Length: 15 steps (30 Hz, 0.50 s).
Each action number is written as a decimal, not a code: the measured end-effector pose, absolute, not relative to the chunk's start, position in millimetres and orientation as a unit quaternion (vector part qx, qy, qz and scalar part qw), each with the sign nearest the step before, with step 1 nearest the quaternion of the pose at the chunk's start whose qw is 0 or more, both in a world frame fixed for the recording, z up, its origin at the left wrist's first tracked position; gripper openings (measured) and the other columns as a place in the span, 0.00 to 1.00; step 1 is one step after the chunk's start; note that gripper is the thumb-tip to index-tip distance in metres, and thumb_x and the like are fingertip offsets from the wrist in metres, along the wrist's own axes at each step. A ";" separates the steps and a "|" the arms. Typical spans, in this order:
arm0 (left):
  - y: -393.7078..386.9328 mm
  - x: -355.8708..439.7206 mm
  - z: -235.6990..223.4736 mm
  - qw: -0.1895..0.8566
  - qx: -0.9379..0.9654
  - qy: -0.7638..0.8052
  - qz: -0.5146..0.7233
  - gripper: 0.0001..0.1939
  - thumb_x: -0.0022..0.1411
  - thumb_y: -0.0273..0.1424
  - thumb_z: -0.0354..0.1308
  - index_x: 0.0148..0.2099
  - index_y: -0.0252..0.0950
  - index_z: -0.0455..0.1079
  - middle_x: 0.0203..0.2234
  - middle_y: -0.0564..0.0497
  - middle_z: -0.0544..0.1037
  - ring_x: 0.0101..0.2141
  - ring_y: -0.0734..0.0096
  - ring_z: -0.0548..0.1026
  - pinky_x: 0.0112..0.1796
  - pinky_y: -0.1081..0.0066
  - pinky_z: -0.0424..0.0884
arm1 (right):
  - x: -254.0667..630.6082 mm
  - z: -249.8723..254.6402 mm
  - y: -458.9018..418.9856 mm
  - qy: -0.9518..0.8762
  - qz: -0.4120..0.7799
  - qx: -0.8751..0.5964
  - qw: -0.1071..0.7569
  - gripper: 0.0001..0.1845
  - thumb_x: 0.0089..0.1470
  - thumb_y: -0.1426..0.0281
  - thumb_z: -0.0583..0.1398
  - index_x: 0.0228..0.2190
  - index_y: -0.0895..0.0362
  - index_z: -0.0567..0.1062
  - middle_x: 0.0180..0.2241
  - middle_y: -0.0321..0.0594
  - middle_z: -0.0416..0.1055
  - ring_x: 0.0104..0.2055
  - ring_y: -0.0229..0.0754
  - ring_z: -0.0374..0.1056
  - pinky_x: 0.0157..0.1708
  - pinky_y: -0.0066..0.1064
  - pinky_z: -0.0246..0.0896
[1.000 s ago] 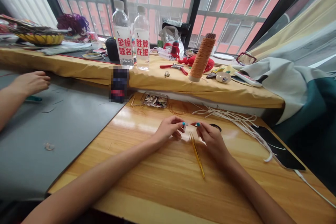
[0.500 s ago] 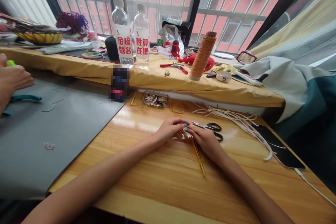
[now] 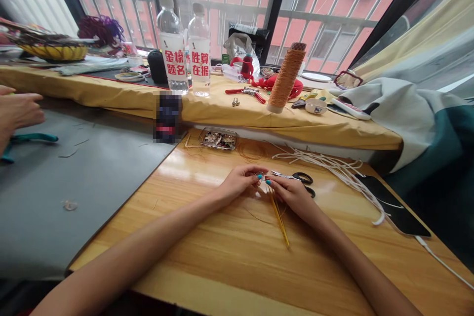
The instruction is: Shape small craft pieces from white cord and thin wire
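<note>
Above the wooden table, my left hand (image 3: 240,182) pinches a small pale, clear-looking piece (image 3: 263,177) between thumb and finger; its exact kind is too small to tell. My right hand (image 3: 292,191) is closed in a pinch right beside it, fingertips almost touching those of the left. A thin brown thread (image 3: 259,218) hangs in a loop below and runs up to my right fingers. Under the right hand lie yellow tweezers (image 3: 280,224) on the wood. Black-handled scissors (image 3: 303,178) rest just behind that hand and are partly covered by it.
A clear box of beads (image 3: 219,138) stands at the table's back. White cords (image 3: 329,168) and a phone (image 3: 394,207) lie right. On the ledge stand two bottles (image 3: 201,59) and an orange thread spool (image 3: 287,79). At left, another person's hand (image 3: 20,111) is near teal-handled pliers (image 3: 33,137).
My fingertips have drawn slightly apart, the right ones shifting a little to the right. The thread loop now shows below my hands. The other person's hand has changed its pose.
</note>
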<state>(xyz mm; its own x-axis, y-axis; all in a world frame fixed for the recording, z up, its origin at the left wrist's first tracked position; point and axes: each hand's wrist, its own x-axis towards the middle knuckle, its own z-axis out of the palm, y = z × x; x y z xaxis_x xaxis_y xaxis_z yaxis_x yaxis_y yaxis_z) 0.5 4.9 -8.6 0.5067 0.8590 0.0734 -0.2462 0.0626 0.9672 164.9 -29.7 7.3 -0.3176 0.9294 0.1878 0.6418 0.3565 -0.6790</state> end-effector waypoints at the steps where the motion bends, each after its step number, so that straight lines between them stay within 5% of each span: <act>1: 5.1 0.6 -8.5 0.673 0.547 0.280 0.412 0.14 0.46 0.26 0.55 0.39 0.30 0.69 0.29 0.49 0.72 0.25 0.79 0.66 0.30 0.76 0.64 | 166.3 6.6 -29.1 -0.767 0.265 -0.510 0.284 0.16 0.53 0.65 0.49 0.36 0.58 0.73 0.19 0.35 0.66 0.22 0.36 0.60 0.24 0.26 0.54; 5: 5.3 0.3 -5.8 0.669 0.551 0.280 0.413 0.14 0.46 0.23 0.55 0.39 0.30 0.70 0.29 0.50 0.72 0.23 0.81 0.66 0.30 0.76 0.64 | 169.7 4.0 -27.7 -0.747 0.314 -0.507 0.295 0.18 0.54 0.63 0.47 0.37 0.59 0.71 0.13 0.30 0.54 0.17 0.34 0.53 0.19 0.25 0.48; 15: 2.3 0.8 -2.5 0.693 0.552 0.245 0.394 0.15 0.47 0.21 0.55 0.41 0.31 0.69 0.31 0.49 0.73 0.25 0.81 0.67 0.32 0.76 0.64 | 164.9 5.4 -29.2 -0.724 0.286 -0.536 0.327 0.16 0.53 0.62 0.48 0.19 0.57 0.63 0.15 0.31 0.56 0.18 0.33 0.53 0.19 0.25 0.47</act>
<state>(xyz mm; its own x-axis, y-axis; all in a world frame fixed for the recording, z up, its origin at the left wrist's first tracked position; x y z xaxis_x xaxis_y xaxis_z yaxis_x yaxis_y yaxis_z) 0.8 2.3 -2.5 0.5689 0.8167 0.0962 -0.2765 0.0798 0.9577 164.9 -29.2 5.4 -0.2115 0.9630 0.1673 0.5892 0.2621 -0.7643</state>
